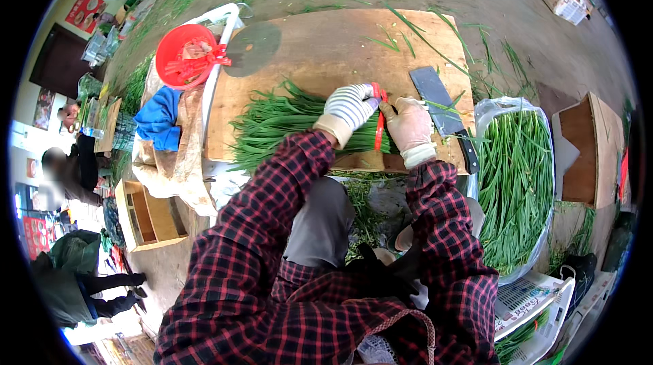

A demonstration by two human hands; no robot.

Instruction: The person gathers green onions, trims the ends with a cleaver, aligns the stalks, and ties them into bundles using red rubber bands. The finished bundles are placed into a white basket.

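A bundle of green garlic chives (pixel 285 123) lies across the wooden board (pixel 316 44), leaf tips to the left. Around it, towards the cut end, runs a red tie band (pixel 379 132). My left hand (pixel 349 107), in a striped knit glove, rests over the leaves and pinches the band's upper end. On the other side of the band, my right hand (pixel 409 124), in a pale thin glove, has its thumb and fingers on the same red strip. The stem ends are partly hidden under this hand. Right of it lies a cleaver (pixel 440 102), black handle towards me.
At the board's left stands a red bowl (pixel 178 54) of red strips, with a blue cloth (pixel 160 115) below it. A plastic-lined container of chives (pixel 515 186) is at my right. Beyond it is a wooden box (pixel 589 148). Other people are at the far left.
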